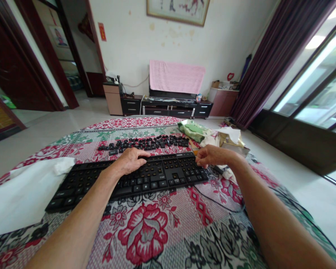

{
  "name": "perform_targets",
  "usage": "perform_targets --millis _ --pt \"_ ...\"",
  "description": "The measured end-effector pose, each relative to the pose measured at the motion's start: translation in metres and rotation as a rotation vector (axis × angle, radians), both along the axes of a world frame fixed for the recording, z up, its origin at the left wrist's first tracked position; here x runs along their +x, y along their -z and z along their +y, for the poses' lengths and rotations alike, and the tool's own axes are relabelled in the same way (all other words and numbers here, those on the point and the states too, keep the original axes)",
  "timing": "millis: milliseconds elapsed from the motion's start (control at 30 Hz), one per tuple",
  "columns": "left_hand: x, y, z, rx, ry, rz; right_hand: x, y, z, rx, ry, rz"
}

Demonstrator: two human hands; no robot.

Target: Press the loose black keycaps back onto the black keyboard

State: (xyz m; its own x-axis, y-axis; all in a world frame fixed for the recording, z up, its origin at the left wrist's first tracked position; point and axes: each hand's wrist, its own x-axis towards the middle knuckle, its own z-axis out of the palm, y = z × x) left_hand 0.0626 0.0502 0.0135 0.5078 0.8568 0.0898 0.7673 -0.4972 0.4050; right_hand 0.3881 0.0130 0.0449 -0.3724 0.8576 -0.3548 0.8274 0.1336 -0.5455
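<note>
A black keyboard (134,179) lies across the flowered tablecloth (145,231), with many keycaps off in its upper rows. My left hand (130,160) rests palm down on the keyboard's middle top, fingers curled. My right hand (211,155) pinches at the keyboard's far right corner; whether it holds a keycap I cannot tell. A row of loose black keycaps (148,143) lies on the cloth just beyond the keyboard.
A white sheet and a crumpled tissue (22,190) lie at the left. Crumpled green and gold wrappers (210,135) sit at the far right. The keyboard's black cable (218,203) runs off to the right. A TV stand (173,106) stands by the far wall.
</note>
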Motion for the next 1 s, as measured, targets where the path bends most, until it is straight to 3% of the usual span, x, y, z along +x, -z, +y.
perform_targets --millis 700,1000 --pt "0.0 0.0 0.001 0.043 0.017 0.025 -0.003 0.003 0.001 0.053 0.0 -0.106" --pt "0.024 0.0 -0.02 0.185 -0.043 0.234 0.0 0.007 0.003 0.038 0.004 -0.043"
